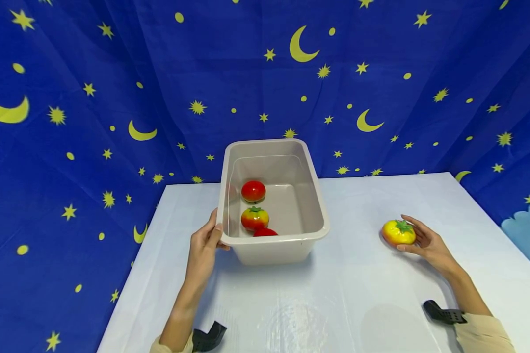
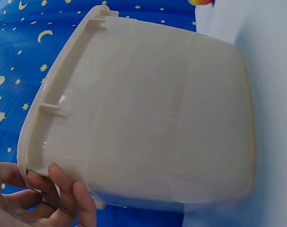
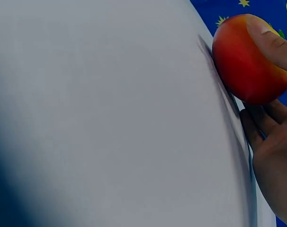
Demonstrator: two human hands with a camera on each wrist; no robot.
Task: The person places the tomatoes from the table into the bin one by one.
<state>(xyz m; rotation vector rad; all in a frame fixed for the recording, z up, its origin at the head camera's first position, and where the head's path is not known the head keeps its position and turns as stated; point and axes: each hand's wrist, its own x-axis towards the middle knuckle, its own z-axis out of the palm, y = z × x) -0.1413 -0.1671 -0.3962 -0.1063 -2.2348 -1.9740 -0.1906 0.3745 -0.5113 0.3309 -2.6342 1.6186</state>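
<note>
On the left, my left hand [image 1: 203,245] grips the rim of a beige plastic bin [image 1: 274,252] at its near left corner, with the thumb on the rim and the fingers under it. Inside lie a red tomato [image 1: 253,190], a red-and-yellow tomato [image 1: 254,219] with a green leafy top, and another red tomato [image 1: 265,232] partly hidden by the front rim. Off to the right, my right hand [image 1: 430,247] holds a yellow-and-red tomato [image 1: 395,234] at the tabletop. The right wrist view shows the thumb [image 3: 271,45] across this tomato and the fingers below it.
A white-covered table [image 1: 335,294] lies under the bin and both hands. Behind and to the left hangs a blue curtain [image 1: 247,73] with yellow moons and stars. Black straps [image 1: 443,313] are worn at both wrists.
</note>
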